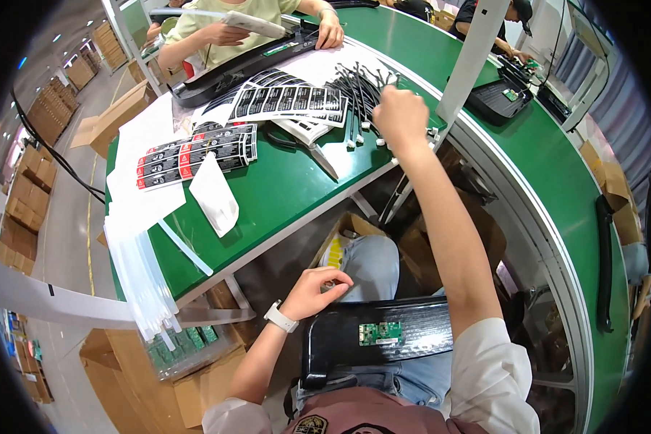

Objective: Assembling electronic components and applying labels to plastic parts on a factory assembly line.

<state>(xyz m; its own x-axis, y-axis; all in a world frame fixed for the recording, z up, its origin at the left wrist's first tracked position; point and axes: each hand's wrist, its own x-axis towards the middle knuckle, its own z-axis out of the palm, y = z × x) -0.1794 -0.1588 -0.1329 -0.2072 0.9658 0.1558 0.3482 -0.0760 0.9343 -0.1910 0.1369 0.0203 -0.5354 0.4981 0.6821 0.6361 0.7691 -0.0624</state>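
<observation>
My right hand (401, 116) reaches over the green table to the right end of a heap of black cables (362, 90) with white plugs. Its fingers are curled in, and what they grip, if anything, is hidden. My left hand (315, 292), with a white watch on the wrist, hovers by my knee, its fingers bent toward the thumb; anything between them is too small to make out. Across my lap rests a glossy black plastic panel (419, 329), with a green circuit board (380, 333) on it.
On the green table (267, 202) lie label sheets (195, 155), pliers (286, 141), scissors (324, 160) and white paper. Pale clear tubes (141, 275) overhang its left edge. Opposite, a person (231, 32) handles a long black housing (246, 69). A metal post (474, 61) stands right of my hand.
</observation>
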